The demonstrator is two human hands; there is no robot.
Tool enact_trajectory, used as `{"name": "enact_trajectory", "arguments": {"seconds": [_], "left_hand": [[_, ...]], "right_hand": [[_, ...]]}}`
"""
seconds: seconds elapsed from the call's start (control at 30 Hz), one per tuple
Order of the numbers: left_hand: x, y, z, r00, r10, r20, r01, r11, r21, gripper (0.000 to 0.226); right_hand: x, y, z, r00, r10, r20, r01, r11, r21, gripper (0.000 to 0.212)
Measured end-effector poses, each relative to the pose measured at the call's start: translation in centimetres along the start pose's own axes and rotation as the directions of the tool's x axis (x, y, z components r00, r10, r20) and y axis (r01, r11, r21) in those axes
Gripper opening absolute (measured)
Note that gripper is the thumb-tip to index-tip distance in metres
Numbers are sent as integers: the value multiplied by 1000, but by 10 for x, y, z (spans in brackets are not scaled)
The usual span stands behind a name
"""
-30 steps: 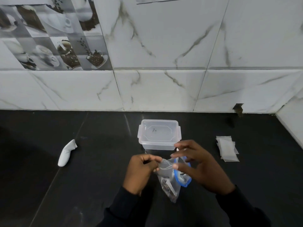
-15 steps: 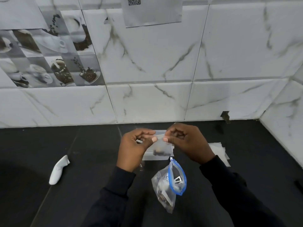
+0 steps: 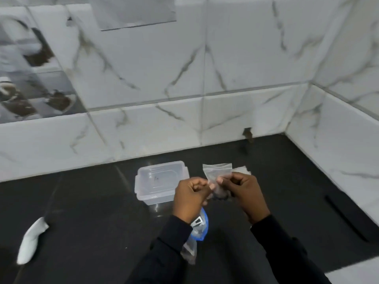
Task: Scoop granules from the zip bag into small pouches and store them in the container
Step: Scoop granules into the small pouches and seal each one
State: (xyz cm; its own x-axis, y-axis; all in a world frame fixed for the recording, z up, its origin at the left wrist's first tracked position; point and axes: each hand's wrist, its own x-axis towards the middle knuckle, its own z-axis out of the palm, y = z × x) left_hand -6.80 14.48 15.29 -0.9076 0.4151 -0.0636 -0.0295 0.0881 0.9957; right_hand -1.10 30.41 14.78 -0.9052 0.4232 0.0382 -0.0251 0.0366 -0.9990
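**Filled pouch held right of the container, lid shut**

We find the small pouch (image 3: 217, 174) pinched between both hands above the black counter (image 3: 92, 212). The left hand (image 3: 191, 199) and the right hand (image 3: 244, 194) are each closed narrowly on it with thumb and forefinger, the pouch's top edge standing upward and a dark clump of granules sagging at its bottom between the two hands. The container (image 3: 160, 182) stands just to the left of the pouch and slightly behind the left hand, so the left hand is the nearer one. Its lid appears to be on, which in our judgement must be lifted before storing. The zip bag (image 3: 198, 232) lies in front of the container, its mouth open, partly hidden by the left wrist. Spare pouches (image 3: 243, 170) lie to the container's right, behind the right hand.
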Motion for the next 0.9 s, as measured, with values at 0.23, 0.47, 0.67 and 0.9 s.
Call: {"name": "enact_trajectory", "arguments": {"seconds": [0.23,0.47,0.67,0.9], "left_hand": [[41,-73,116,961,-235,146,199,953,229,14],[48,-135,183,874,-464,145,336,792,509,11],[47,-148,195,899,-425,108,279,743,608,31],[89,-126,178,916,-368,-163,402,846,349,25]], "right_hand": [[-28,77,-118,923,257,-288,-287,956,-67,15],[-46,151,-161,728,504,-466,-601,796,-78,16],[-46,161,-169,668,533,-519,-683,717,-142,15],[16,129,-162,825,267,-499,-487,785,-384,13]]}}
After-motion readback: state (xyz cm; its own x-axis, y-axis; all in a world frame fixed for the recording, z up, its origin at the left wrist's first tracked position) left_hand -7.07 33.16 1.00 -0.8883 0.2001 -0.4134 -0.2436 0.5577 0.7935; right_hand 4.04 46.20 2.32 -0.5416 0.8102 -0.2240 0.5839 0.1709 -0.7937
